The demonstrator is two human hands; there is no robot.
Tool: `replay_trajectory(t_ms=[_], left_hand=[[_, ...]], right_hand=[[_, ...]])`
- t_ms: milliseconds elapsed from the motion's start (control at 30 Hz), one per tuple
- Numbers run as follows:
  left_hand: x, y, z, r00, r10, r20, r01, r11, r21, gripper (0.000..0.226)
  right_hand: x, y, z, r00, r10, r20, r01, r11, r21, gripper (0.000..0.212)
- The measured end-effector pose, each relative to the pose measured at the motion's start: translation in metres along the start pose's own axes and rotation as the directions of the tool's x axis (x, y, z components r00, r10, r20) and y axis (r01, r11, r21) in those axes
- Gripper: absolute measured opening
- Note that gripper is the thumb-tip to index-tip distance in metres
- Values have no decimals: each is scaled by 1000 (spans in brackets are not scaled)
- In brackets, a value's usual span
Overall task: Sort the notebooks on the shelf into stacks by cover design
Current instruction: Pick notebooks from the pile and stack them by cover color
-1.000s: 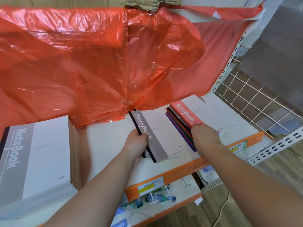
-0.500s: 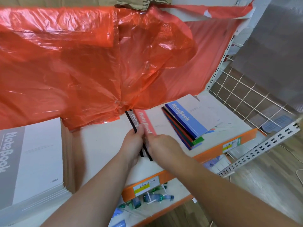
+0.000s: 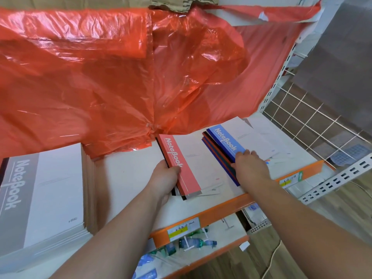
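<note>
sorting under way on shelf: left hand grips spine edge of red-topped stack, right hand curls onto near end of blue notebook atop mixed pile alongside; next likely needs lifting blue clear alone.

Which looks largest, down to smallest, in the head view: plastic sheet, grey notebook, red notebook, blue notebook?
1. plastic sheet
2. grey notebook, but it is nearest the camera
3. red notebook and blue notebook: alike, not ranked
</note>
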State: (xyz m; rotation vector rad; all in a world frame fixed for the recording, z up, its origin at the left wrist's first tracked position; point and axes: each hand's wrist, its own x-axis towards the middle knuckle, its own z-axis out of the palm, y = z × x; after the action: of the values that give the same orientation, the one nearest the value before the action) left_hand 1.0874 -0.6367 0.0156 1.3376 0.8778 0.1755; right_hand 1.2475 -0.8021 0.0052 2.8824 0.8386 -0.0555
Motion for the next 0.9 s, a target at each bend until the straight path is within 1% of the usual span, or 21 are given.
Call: replay_trajectory(t_ms=[67, 167, 233, 300, 367, 467, 533, 600, 633, 667, 733, 767, 800, 833, 867, 900], left_hand=[[0, 0, 1, 1000, 1, 4, -1, 1000, 4, 24], [2, 0, 2, 1000, 9, 8, -9, 1000, 6, 20], [3, 0, 1, 1000, 19, 7, -19, 1000, 4, 19], [3, -1, 2, 1000, 13, 0, -13, 1000, -10, 19], [3, -2, 4, 1000, -1, -18, 0, 998, -59, 19], [3, -3, 6, 999, -21, -50, 13, 988, -154, 28], [4, -6, 6, 999, -9, -44, 3, 991, -131, 27], [4, -11, 3, 999, 4, -49, -9, 995, -97, 21], [5, -12, 1, 999, -1, -53, -4, 994, -105, 22], [5, -13, 0, 999, -9, -53, 3, 993, -117, 23], [3, -14, -5, 999, -5, -35, 0, 989, -146, 25], [2, -13, -7, 1000, 13, -7, -14, 985, -172, 26], [0, -13, -10, 999, 36, 30, -29, 979, -199, 27], [-2, -12, -12, 996, 63, 69, -46, 974, -221, 27], [-5, -11, -15, 991, 87, 99, -62, 971, -232, 28], [-6, -10, -18, 988, 111, 111, -83, 969, -234, 28]], right_hand=[[-2, -3, -4, 1000, -1, 31, 1, 1000, 2, 28], [-8, -8, -13, 998, -17, 67, 19, 999, -29, 32], [-14, -16, -21, 997, -69, 40, 70, 997, -34, 32], [-23, -31, -29, 987, -159, 0, 159, 987, -28, 35], [-35, -53, -33, 960, -279, -37, 279, 960, -8, 36], [-55, -85, -33, 886, -456, -85, 463, 881, 95, 28], [-64, -95, -33, 838, -530, -126, 545, 820, 173, 30], [-64, -93, -31, 825, -550, -128, 563, 785, 257, 31], [-60, -88, -29, 843, -522, -132, 536, 788, 303, 30], [-54, -83, -26, 875, -462, -146, 481, 797, 366, 29], [-39, -71, -20, 951, -277, -137, 307, 801, 514, 28], [-33, -66, -19, 978, -184, -99, 206, 772, 601, 29], [-28, -63, -19, 994, -107, -35, 101, 709, 698, 31], [-25, -61, -20, 997, -58, 54, -7, 610, 792, 35], [-23, -59, -21, 988, -47, 145, -103, 495, 863, 37], [-24, -59, -23, 977, -71, 200, -156, 395, 905, 36]])
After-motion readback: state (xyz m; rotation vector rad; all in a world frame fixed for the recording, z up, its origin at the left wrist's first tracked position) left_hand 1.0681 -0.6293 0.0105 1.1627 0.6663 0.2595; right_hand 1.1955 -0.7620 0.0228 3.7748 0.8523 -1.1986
